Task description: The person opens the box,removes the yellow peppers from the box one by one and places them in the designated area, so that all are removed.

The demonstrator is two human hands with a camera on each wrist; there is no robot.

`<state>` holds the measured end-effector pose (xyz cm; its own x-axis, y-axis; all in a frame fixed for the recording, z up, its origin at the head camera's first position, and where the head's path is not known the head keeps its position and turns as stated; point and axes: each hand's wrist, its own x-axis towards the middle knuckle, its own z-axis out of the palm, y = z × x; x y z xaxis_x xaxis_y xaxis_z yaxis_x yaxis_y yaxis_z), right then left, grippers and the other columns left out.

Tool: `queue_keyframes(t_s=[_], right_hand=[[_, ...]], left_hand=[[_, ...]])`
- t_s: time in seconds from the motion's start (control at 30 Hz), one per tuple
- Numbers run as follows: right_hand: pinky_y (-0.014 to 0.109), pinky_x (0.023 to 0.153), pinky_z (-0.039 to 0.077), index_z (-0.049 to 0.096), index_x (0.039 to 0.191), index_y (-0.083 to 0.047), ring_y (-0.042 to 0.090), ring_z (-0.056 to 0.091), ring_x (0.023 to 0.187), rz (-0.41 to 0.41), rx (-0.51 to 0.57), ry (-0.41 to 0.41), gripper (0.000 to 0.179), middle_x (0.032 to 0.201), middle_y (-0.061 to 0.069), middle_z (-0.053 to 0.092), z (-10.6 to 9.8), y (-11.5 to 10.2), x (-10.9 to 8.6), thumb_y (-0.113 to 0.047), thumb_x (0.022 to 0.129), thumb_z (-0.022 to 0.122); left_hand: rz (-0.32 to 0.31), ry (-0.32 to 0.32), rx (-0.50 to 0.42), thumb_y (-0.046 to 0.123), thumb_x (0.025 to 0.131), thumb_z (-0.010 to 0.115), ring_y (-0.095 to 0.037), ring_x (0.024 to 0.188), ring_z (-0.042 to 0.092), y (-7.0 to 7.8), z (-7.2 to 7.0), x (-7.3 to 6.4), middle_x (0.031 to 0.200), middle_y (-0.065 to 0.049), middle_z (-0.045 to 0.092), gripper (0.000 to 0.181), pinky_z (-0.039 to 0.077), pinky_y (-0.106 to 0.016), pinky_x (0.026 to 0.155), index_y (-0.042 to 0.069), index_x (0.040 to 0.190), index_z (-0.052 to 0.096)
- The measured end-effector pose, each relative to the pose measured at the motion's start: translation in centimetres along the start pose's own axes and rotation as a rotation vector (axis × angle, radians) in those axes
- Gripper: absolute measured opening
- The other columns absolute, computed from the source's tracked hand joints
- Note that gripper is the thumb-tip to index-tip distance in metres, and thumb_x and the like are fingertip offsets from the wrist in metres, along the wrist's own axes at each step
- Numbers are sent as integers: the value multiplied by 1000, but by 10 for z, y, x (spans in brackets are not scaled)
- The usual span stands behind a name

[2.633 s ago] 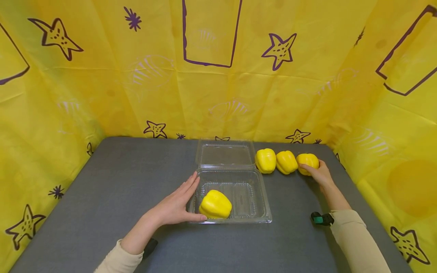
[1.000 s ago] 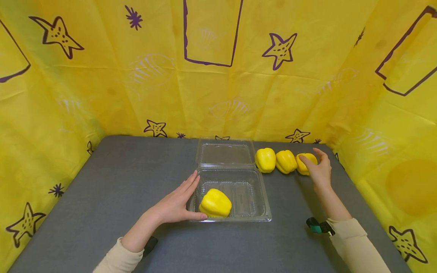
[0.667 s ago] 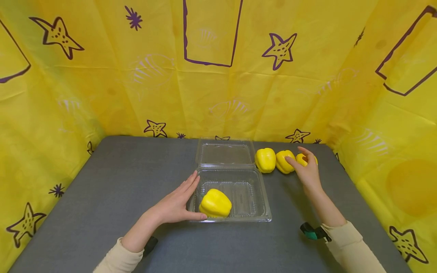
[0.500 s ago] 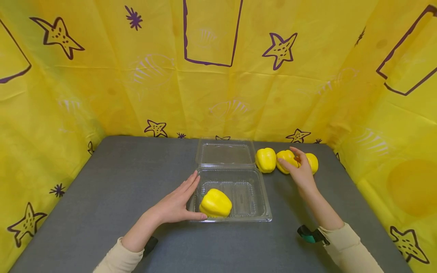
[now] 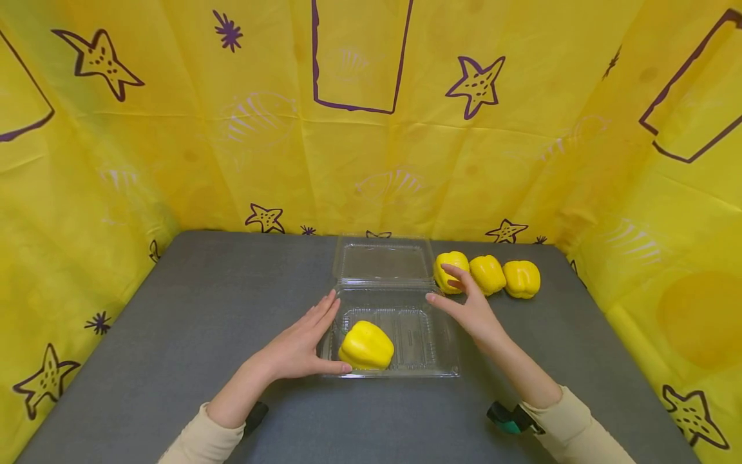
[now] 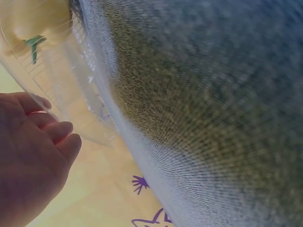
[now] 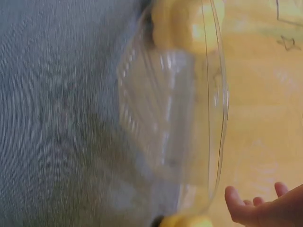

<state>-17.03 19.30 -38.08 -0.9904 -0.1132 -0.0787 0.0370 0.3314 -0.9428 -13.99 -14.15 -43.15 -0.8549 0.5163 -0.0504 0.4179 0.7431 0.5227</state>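
Note:
A clear plastic clamshell container (image 5: 414, 335) stands on the table, its lid (image 5: 382, 261) folded back flat. In its left front corner lies a yellow bell pepper (image 5: 366, 346), whose green stem (image 6: 34, 43) shows in the left wrist view. My left hand (image 5: 292, 348) rests with straight fingers along the container's left rim, thumb at the front corner. Above the right rim hovers my right hand (image 5: 472, 316), fingers loosely bent and apart, holding nothing. Its fingers overlap the leftmost pepper (image 5: 451, 260) of a row; beside that sit a middle pepper (image 5: 487, 275) and a right one (image 5: 522, 279).
The dark grey table (image 5: 232, 290) is enclosed at the back and sides by a yellow curtain (image 5: 382, 154) with drawn starfish. A strapped black and green device (image 5: 510, 419) is on my right wrist.
My right hand has come away from the rightmost pepper and swept left past the middle one to the container's right rim. The peppers and my left hand stay in place.

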Motion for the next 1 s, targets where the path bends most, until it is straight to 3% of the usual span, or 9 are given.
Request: queue_keyframes(t_s=[0.23, 0.4, 0.6, 0.77, 1.0], right_hand=[[53, 104, 40, 35, 149, -17, 37, 28, 139, -53, 30, -124, 75, 154, 9, 27, 22, 4, -6, -22, 87, 76], [52, 106, 38, 36, 148, -20, 37, 29, 138, -65, -10, -190, 77, 152, 11, 27, 38, 9, -8, -24, 84, 79], [48, 96, 49, 36, 149, -22, 38, 40, 132, -55, -60, -255, 83, 153, 8, 28, 53, 12, -10, -30, 80, 81], [47, 96, 49, 35, 149, -19, 35, 37, 132, -68, -98, -313, 85, 152, 7, 28, 63, 15, -9, -30, 80, 82], [46, 93, 51, 36, 148, -11, 38, 39, 127, -122, -127, -413, 82, 145, 18, 33, 74, 20, -9, -29, 81, 81]], left_hand=[[12, 8, 35, 82, 68, 62, -19, 149, 2, 1, -1, 2, 163, -2, -1, 126, 14, -44, 118, 6, 156, 14], [16, 14, 42, 81, 68, 64, -19, 149, 2, 2, -2, 2, 164, -3, 0, 126, 15, -43, 118, 6, 156, 15], [13, 17, 32, 80, 68, 65, -21, 149, 4, 3, -2, 2, 164, -4, 1, 126, 16, -46, 117, 6, 156, 16], [-3, 4, 30, 81, 67, 64, -19, 149, 2, 2, 0, 4, 163, -1, -1, 126, 14, -45, 118, 7, 156, 15], [-13, 5, 22, 80, 68, 65, -20, 149, 3, 3, -1, 3, 163, -2, 0, 125, 15, -46, 118, 7, 156, 15]])
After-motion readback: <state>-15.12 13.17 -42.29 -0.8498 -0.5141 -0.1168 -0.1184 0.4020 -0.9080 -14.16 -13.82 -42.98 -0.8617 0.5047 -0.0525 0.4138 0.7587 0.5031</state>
